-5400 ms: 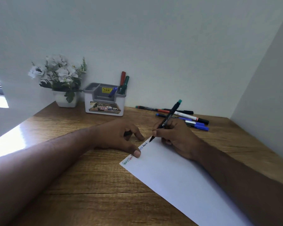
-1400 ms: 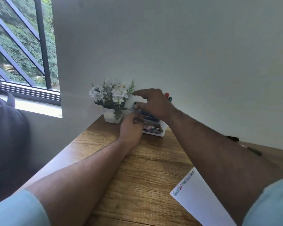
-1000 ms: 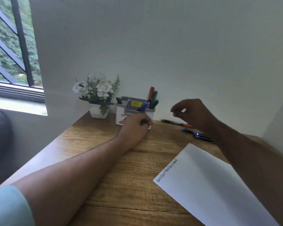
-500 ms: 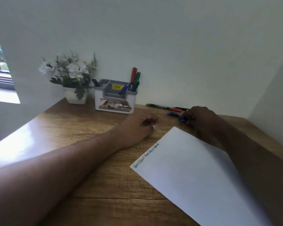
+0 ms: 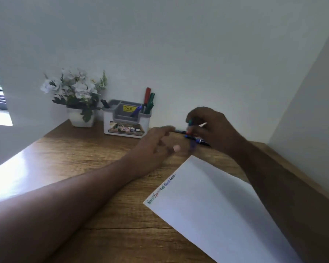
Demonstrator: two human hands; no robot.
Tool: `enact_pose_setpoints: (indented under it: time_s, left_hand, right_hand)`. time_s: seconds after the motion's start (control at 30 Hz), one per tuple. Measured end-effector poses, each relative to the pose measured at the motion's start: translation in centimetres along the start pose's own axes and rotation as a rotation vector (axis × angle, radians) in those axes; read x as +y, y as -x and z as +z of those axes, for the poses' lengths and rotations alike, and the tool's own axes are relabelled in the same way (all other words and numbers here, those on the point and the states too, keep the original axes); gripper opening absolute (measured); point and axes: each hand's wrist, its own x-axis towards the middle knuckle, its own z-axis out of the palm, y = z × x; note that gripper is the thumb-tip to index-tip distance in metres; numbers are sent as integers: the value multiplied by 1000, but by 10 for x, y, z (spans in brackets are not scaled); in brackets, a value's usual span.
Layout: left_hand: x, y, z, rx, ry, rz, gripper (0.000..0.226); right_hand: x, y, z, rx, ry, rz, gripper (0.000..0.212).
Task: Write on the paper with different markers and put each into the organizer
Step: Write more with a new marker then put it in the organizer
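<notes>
A person's right hand (image 5: 215, 128) is lifting a blurred blue marker (image 5: 192, 141), fingers curled round it, above the few markers (image 5: 196, 138) lying on the far right of the wooden surface (image 5: 95, 164). The left hand (image 5: 156, 147) is hovering beside it, fingers loosely spread, holding nothing. The paper (image 5: 217, 205) at near right is carrying several coloured words, and the organizer (image 5: 126, 118) at far left is holding about four markers, so roughly half seems done.

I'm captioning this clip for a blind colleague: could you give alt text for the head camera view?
Over a wooden desk, the right hand lifts a blurred marker from a few loose ones, while the open left hand hovers beside it. A white paper sheet with multicoloured writing lies nearer; a grey-and-white organizer holding markers stands by the wall.
</notes>
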Motion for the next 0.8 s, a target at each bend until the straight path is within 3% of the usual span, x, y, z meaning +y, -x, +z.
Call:
enact_pose_setpoints:
  time_s: [0.07, 0.13, 0.33, 0.43, 0.5, 0.57, 0.73, 0.8]
  left_hand:
    - [7, 7, 2, 13, -13, 99, 58]
    - [12, 12, 3, 42, -81, 208, 44]
    - [10, 15, 1, 127, -197, 323, 30]
    - [16, 22, 2, 84, -228, 418, 24]
    - [17, 24, 1, 83, -281, 465, 16]
    - [13, 22, 0, 68, -256, 444, 16]
    - [14, 17, -1, -42, -33, 377, 32]
    - [15, 15, -3, -17, 9, 268, 40]
  right_hand:
    - [-28, 4, 1, -82, -213, 16, 28]
    - [-44, 12, 4, -108, -360, 32, 26]
    - [-48, 36, 4, 61, -683, 142, 26]
    - [-50, 44, 14, -62, -573, 207, 31]
    - [-53, 46, 20, -26, -507, 223, 22]
    - [-56, 46, 19, 16, -467, 215, 18]
    - [-45, 57, 6, -98, -587, 231, 24]
    - [-40, 61, 1, -12, -681, 297, 28]
